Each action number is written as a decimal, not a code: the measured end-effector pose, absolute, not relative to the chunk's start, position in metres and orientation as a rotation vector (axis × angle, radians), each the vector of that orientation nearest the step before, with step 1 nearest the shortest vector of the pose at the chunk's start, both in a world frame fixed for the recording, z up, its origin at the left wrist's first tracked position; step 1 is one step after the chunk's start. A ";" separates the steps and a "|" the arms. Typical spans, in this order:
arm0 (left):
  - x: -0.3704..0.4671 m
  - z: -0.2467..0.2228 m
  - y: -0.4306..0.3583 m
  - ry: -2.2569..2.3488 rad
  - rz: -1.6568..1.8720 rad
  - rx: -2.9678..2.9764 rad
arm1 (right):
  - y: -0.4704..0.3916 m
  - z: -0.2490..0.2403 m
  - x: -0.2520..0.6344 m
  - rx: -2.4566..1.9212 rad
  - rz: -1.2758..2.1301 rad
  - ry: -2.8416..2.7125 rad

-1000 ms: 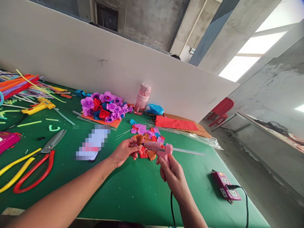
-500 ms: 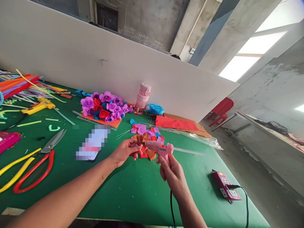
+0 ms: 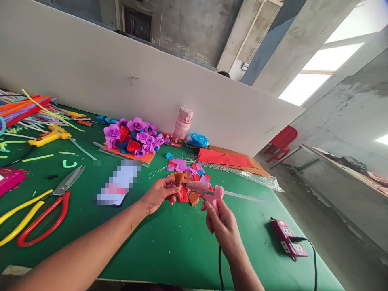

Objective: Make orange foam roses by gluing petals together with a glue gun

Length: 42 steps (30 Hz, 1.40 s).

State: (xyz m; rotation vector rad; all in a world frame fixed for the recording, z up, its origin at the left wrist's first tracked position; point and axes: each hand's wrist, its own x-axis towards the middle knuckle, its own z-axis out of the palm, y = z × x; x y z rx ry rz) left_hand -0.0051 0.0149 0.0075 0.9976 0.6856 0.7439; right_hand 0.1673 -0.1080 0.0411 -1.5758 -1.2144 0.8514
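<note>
- Centrally, above the smooth green table point(image 3: 178, 258), the left hand point(image 3: 162, 194) pinches a small curled brown piece point(image 3: 179, 178) between thumb and fingers.
- The right hand point(image 3: 222, 222) has its fingers wrapped round the grip of a pale pink plastic glue gun point(image 3: 209, 194), its nozzle aimed at the piece; seemingly just short of touching, though the clutter behind makes this hard to judge.
- Flat purple, red, blue and brown cut scraps point(image 3: 181, 165) crowd the space just beyond both hands.
- A thin black cable point(image 3: 220, 266) hangs below the right hand.
- To the left: red-and-yellow-handled metal scissors point(image 3: 66, 184) and a pixelated phone point(image 3: 117, 186).
- Farther back: purple, red and blue artificial flowers point(image 3: 142, 137), near a pink translucent bottle point(image 3: 182, 126).
</note>
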 end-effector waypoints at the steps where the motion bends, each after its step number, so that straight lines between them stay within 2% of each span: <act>1: -0.005 0.008 0.015 0.684 0.743 0.998 | -0.108 0.042 0.167 -1.571 0.851 -1.210; 19: -0.005 0.009 0.014 0.693 0.741 0.995 | -0.111 0.043 0.164 -1.606 0.863 -1.242; 29: -0.006 0.012 0.013 0.643 0.781 0.977 | -0.116 0.048 0.176 -1.548 0.975 -1.051; 35: -0.009 0.027 0.009 0.600 0.997 1.177 | -0.131 0.042 0.208 -1.503 1.052 -0.841; 42: -0.013 0.033 0.007 0.606 1.140 1.404 | -0.152 0.028 0.228 -1.554 0.945 -0.733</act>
